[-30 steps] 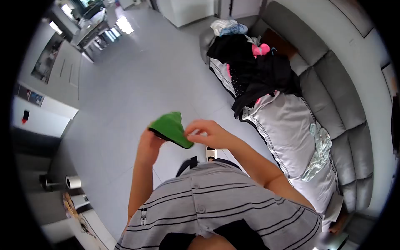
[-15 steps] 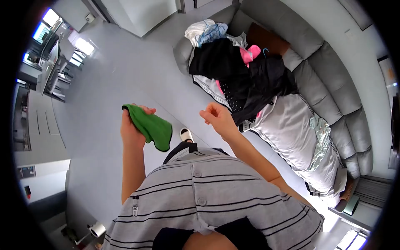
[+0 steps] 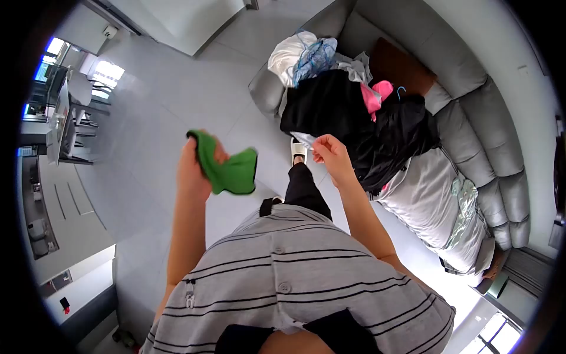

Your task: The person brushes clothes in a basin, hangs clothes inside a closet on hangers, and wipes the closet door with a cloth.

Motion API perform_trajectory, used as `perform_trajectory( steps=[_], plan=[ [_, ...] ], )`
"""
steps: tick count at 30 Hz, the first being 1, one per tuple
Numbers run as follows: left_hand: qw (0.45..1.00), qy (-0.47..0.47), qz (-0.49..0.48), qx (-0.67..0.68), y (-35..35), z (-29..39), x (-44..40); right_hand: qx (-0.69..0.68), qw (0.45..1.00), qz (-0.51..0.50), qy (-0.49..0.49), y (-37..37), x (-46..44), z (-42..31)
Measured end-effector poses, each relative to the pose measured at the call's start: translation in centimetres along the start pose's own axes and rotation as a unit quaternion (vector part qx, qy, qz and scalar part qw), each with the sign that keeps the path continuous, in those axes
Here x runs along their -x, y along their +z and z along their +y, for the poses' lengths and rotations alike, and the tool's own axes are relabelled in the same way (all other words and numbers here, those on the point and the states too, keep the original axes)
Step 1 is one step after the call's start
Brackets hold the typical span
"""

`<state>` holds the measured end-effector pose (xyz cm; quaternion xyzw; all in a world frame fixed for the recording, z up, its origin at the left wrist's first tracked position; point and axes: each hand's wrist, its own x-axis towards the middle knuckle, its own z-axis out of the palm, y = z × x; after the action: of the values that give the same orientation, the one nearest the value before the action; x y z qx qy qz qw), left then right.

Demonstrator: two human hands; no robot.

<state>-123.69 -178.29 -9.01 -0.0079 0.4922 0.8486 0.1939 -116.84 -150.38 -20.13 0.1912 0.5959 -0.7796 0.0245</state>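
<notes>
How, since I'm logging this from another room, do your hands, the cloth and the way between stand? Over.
Left hand gripping green cloth. Right hand raised, fingers curled, grip unclear. Nothing visible blocking between hand and cloth.

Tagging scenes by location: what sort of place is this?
Likely a home living room: a long grey sofa piled with black clothes, a brown cushion on it, and a table with chairs across the tiled floor.

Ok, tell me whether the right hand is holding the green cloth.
No, the left hand holds the green cloth, and the right hand is apart from it.
</notes>
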Motion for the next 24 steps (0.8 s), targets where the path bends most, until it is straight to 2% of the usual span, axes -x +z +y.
perform_trajectory(
  steps=[2, 3, 5, 7, 9, 10, 12, 13, 14, 15, 17, 19, 21, 22, 23, 24],
  plan=[
    [0.998, -0.019, 0.043, 0.044, -1.7, 0.1, -0.5, 0.006, 0.999, 0.036, -0.026, -1.5, -4.2, 1.8],
    [1.000, 0.003, 0.021, 0.015, -2.3, 0.7, -0.8, -0.013, 0.997, 0.072, -0.013, -2.9, -6.7, 3.3],
    [0.999, -0.018, 0.033, 0.019, -2.3, 1.8, -1.7, -0.002, 0.974, 0.227, 0.005, -6.3, -10.5, 5.2],
    [0.994, -0.041, 0.101, -0.015, -1.9, 3.1, -2.5, 0.071, 0.920, 0.384, -0.038, -13.7, -15.3, 12.6],
    [0.993, -0.061, 0.094, -0.043, -1.2, 4.2, -3.6, 0.221, 0.817, 0.525, -0.089, -20.6, -17.6, 17.5],
    [0.992, -0.071, 0.087, -0.063, -0.7, 4.7, -4.5, 0.281, 0.817, 0.503, 0.033, -24.7, -17.9, 19.7],
    [0.991, -0.088, 0.082, -0.063, 0.4, 4.7, -6.3, 0.315, 0.781, 0.511, 0.172, -26.3, -16.4, 18.0],
    [0.991, -0.095, 0.076, -0.061, 1.0, 4.6, -7.1, 0.289, 0.758, 0.553, 0.190, -25.4, -15.0, 15.6],
    [0.989, -0.105, 0.077, -0.064, 1.5, 4.7, -7.6, 0.355, 0.771, 0.470, 0.241, -28.3, -14.7, 18.9],
    [0.988, -0.127, 0.068, -0.062, 2.1, 4.7, -8.1, 0.355, 0.768, 0.470, 0.251, -27.2, -13.8, 17.9],
    [0.984, -0.157, 0.059, -0.064, 3.1, 4.8, -9.2, 0.271, 0.744, 0.574, 0.208, -23.8, -12.0, 14.4],
    [0.981, -0.162, -0.002, -0.104, 4.0, 4.9, -10.8, 0.278, 0.745, 0.573, 0.197, -24.3, -12.7, 15.2],
    [0.978, -0.171, -0.006, -0.117, 4.8, 5.0, -11.8, 0.221, 0.781, 0.547, 0.204, -24.8, -13.3, 16.3],
    [0.976, -0.176, -0.010, -0.127, 5.1, 5.0, -12.2, 0.162, 0.796, 0.526, 0.253, -25.5, -13.5, 17.1],
    [0.975, -0.180, -0.010, -0.130, 5.4, 5.2, -12.6, 0.160, 0.795, 0.527, 0.257, -25.9, -13.2, 18.1],
    [0.972, -0.193, -0.008, -0.136, 5.7, 5.3, -13.0, 0.102, 0.792, 0.534, 0.278, -25.4, -12.5, 17.9]
  ],
)
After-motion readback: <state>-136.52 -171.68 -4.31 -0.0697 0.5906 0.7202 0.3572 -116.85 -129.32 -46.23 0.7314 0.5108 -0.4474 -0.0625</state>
